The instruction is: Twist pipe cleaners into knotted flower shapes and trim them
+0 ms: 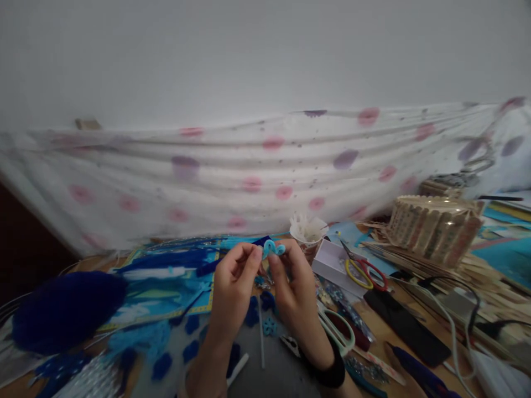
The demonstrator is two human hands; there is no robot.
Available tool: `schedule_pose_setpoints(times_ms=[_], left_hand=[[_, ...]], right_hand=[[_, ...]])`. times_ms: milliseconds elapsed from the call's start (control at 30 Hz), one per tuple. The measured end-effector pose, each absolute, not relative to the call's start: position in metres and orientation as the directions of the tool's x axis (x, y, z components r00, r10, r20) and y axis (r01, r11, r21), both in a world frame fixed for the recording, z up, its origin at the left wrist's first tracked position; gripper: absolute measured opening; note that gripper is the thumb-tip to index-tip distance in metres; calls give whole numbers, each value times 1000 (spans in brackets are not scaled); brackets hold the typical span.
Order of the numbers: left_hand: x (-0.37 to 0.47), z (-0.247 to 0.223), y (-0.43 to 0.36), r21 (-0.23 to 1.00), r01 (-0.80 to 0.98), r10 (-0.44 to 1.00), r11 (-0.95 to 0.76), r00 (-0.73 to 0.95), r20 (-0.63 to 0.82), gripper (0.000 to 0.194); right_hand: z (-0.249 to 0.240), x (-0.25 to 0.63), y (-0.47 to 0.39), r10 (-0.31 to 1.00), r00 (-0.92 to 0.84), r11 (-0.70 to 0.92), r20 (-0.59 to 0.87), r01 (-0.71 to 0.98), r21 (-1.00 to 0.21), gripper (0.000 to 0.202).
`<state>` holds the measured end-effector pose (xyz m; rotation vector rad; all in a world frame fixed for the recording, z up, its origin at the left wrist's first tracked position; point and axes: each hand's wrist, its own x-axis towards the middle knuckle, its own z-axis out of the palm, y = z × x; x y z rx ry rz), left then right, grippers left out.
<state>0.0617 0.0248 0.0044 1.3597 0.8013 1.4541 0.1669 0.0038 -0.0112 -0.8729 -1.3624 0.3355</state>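
A light-blue pipe cleaner (269,247), bent into small curved loops, is held up above the work surface. My left hand (236,273) pinches its left end between thumb and fingers. The other side sits between the thumb and fingers of my right hand (292,282), which wears a black band at the wrist. Below my hands lie a light-blue flower shape (270,326), several dark-blue flower shapes (191,324) and a thin white stick (261,334). Part of the pipe cleaner is hidden behind my fingers.
Bundles of blue pipe cleaners (166,276) and a dark-blue fluffy pile (68,309) lie left. On the right are a white box (336,265), scissors (363,271), a black phone (406,326) and a wrapped stick bundle (433,229). A paper cup (307,232) stands behind.
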Motion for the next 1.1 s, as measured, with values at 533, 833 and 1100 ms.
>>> schedule_pose_setpoints(times_ms=[533, 833, 1100], left_hand=[[56, -8, 31, 846, 70, 848, -529, 16, 529, 19], [54, -1, 34, 917, -25, 917, -399, -41, 398, 24], [37, -3, 44, 624, 137, 637, -769, 74, 768, 9]], right_hand=[[-12, 159, 6, 827, 351, 476, 440, -19, -879, 10], [-13, 157, 10, 797, 329, 501, 507, 109, -859, 10], [-11, 168, 9, 824, 338, 459, 454, 69, -886, 18]])
